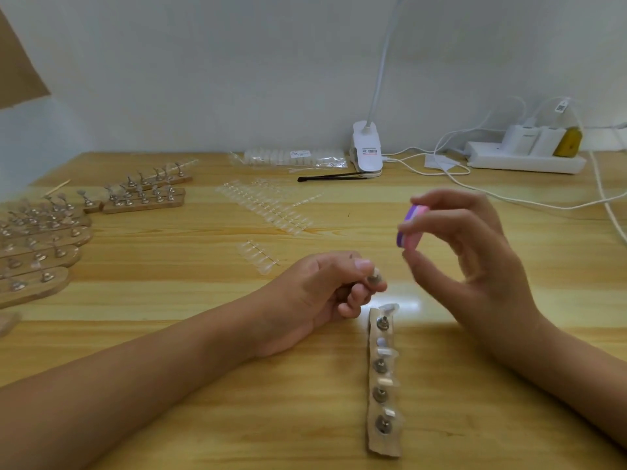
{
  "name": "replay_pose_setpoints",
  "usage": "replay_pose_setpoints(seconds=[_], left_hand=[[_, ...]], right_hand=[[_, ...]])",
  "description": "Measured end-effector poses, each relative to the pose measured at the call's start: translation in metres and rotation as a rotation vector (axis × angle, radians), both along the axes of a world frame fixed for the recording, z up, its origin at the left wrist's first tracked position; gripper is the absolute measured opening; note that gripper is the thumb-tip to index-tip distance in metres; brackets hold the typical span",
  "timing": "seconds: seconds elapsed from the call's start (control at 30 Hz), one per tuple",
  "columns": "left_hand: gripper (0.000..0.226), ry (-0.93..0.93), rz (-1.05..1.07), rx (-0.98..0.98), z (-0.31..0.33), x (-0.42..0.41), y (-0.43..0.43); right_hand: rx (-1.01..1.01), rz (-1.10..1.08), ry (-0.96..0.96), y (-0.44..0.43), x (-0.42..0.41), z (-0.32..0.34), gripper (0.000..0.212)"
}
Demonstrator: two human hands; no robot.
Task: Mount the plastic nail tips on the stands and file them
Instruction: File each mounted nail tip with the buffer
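A person's two bare hands work over a pale wood-grain table point(169, 317). At the centre of the frame the left hand point(319, 293) curls its thumb and fingers round one small metal stand point(374, 281). The stand is topped by a pale, clear nail tip point(375, 271) that is too blurred to describe further. Just right of it and slightly higher, the right hand point(475, 262) pinches one small pink-and-purple file block point(412, 228) between thumb and two fingertips, its other fingers loosely spread. Below the hands, lower centre-right, one narrow wooden strip point(383, 442) lies lengthwise. It bears four round mounted stands point(380, 365) with glossy clear tips and one bare white spot point(381, 341), second from the top. At the left edge, more wooden strips point(40, 252) hold stands too crowded to count. Two clusters of loose clear tips point(268, 208) lie at upper centre. Behind them are one clear bag point(288, 157), one slim black tool point(332, 178) and one white clip lamp point(366, 150). At upper right is one white power strip point(526, 161) with cables.
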State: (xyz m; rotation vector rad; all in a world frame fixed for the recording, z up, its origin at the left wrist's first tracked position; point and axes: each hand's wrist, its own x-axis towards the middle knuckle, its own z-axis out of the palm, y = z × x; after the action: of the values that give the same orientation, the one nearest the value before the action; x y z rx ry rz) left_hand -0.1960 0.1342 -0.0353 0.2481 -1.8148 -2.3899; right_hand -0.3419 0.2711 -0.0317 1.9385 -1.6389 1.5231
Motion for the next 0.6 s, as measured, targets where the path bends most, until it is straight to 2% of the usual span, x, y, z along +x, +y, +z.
replay_pose_setpoints(seconds=[0.03, 0.17, 0.3, 0.43, 0.6], left_hand=[[0.017, -0.003, 0.002, -0.001, 0.001, 0.001, 0.0], [0.021, 0.003, -0.01, -0.034, 0.0, 0.0, -0.001], [0.012, -0.008, -0.033, -0.002, -0.001, 0.0, -0.002], [0.025, -0.01, -0.036, -0.006, -0.002, -0.001, -0.004], [0.013, -0.012, -0.03, -0.001, 0.0, 0.0, -0.003]], right_hand=[[-0.008, 0.012, 0.008, 0.001, 0.001, 0.0, 0.017], [-0.009, 0.171, 0.244, 0.003, 0.014, -0.005, 0.016], [-0.054, -0.062, 0.153, 0.002, -0.004, 0.004, 0.024], [-0.05, 0.1, 0.268, 0.004, 0.01, -0.005, 0.02], [-0.085, -0.071, 0.198, 0.001, -0.002, 0.004, 0.019]])
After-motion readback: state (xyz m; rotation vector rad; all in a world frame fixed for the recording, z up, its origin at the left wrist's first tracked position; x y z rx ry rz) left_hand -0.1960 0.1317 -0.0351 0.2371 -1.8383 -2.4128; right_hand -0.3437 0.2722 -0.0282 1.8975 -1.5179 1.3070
